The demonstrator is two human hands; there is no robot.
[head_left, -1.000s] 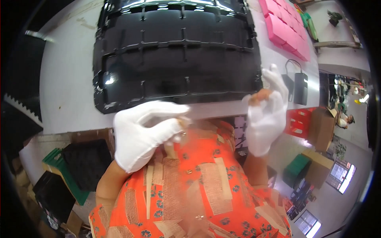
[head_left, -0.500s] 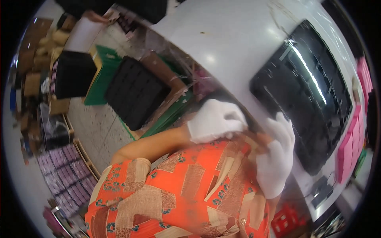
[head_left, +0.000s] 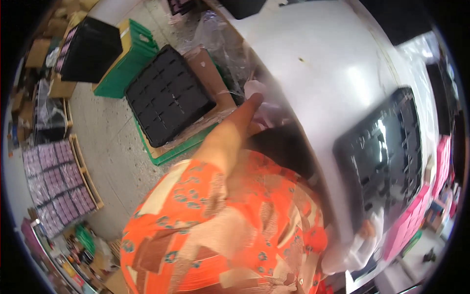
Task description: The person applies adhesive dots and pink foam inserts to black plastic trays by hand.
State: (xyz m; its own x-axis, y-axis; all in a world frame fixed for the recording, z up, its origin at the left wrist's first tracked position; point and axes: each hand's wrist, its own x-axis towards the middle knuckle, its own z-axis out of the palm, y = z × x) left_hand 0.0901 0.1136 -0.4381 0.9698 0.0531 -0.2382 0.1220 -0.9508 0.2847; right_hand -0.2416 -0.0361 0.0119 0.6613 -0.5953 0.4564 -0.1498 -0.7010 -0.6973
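Observation:
My left hand (head_left: 255, 89), in a white glove, reaches out past the table's left edge, beside crumpled clear plastic (head_left: 223, 46) and a pinkish wrapped thing (head_left: 270, 115). Its fingers are hidden, so what it holds, if anything, does not show. Low on the right, my white-gloved right hand (head_left: 360, 247) is blurred by motion next to the near end of a glossy black compartment tray (head_left: 379, 154). Its fingers look stretched and apart, with nothing visible in them. The tray lies on the white table (head_left: 313, 63).
Left of the table, another black tray (head_left: 169, 98) rests on brown cardboard over a green crate (head_left: 166, 156). Beyond it a black stack (head_left: 93, 49) stands against a green-and-tan box. Pink blocks (head_left: 406, 223) line the table's right side. Wrapped purple packs (head_left: 58, 179) sit on a pallet.
My hands have moved apart from in front of my body: the left forward over the table's left side, the right down and right to the tray's near end. The view has shifted too.

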